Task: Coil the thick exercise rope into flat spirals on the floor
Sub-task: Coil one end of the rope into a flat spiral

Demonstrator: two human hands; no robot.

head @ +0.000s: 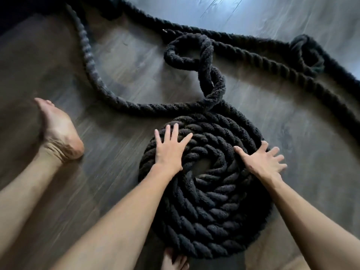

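The rope (253, 55) is lying on a dark wood-plank floor (120, 61). Part of it is wound into a flat spiral (204, 221) of several turns, sitting directly in front of the person, with a small gap showing at its centre.

The left hand (169, 149) is lying palm-down on the upper left of the spiral, fingers straight and spread, grasping nothing. The right hand (261, 162) is resting on the spiral's right edge, also flat, with fingers splayed outward and nothing held in them.

From the far side of the spiral the rope is running up into a twisted loop (185, 53) that is crossing over itself. One long length is curving away to the left, and others are stretching across to the right, where a smaller ring (307, 53) is lying.

A bare foot (58, 133) is resting on the floor left of the spiral, apart from it. Toes (175, 260) are showing at the spiral's near edge.
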